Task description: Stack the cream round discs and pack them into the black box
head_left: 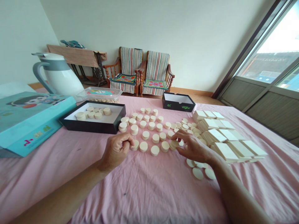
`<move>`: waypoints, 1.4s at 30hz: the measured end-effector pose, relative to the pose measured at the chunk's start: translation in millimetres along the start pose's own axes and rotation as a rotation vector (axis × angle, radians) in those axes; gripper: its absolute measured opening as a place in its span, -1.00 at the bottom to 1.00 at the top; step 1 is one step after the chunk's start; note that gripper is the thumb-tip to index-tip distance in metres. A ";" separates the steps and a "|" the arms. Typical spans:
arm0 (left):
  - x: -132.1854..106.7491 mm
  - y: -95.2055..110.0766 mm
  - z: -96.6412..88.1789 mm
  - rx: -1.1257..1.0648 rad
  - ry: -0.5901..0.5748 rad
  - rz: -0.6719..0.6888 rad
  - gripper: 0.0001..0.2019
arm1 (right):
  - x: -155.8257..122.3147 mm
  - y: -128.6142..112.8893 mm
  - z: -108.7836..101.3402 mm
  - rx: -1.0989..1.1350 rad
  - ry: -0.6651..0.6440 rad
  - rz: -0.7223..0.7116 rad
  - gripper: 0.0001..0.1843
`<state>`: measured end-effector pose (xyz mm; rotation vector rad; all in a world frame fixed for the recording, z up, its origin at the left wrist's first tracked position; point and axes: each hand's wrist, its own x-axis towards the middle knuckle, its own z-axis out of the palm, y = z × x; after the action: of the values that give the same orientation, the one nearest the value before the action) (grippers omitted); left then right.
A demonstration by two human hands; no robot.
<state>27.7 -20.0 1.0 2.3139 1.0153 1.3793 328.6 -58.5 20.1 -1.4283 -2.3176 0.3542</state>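
Several small stacks of round pale wooden discs (149, 126) stand in rows on a pink tablecloth (149, 189). My left hand (116, 149) rests curled into a loose fist beside the nearest row, its fingers closed next to a disc stack (135, 145). My right hand (192, 146) reaches in from the right, fingertips pinched on a disc stack (174, 144) at the row's right end. Loose flat discs (198, 173) lie under and beside my right wrist.
A black tray (93, 119) holding several discs sits at the left. A smaller black box (178, 102), pale wooden rectangular blocks (225, 137), a teal box (28, 119), a white jug (59, 74) and a plastic container (101, 95) surround them. Two chairs stand behind.
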 end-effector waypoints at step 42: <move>0.4 2.9 -0.9 0.009 -0.011 -0.013 -0.75 | 5.0 16.3 10.2 -0.164 0.048 0.240 -0.82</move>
<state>28.4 -22.0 3.3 2.3147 1.0339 1.3580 335.0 -46.8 5.3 -1.7816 -2.1839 0.1971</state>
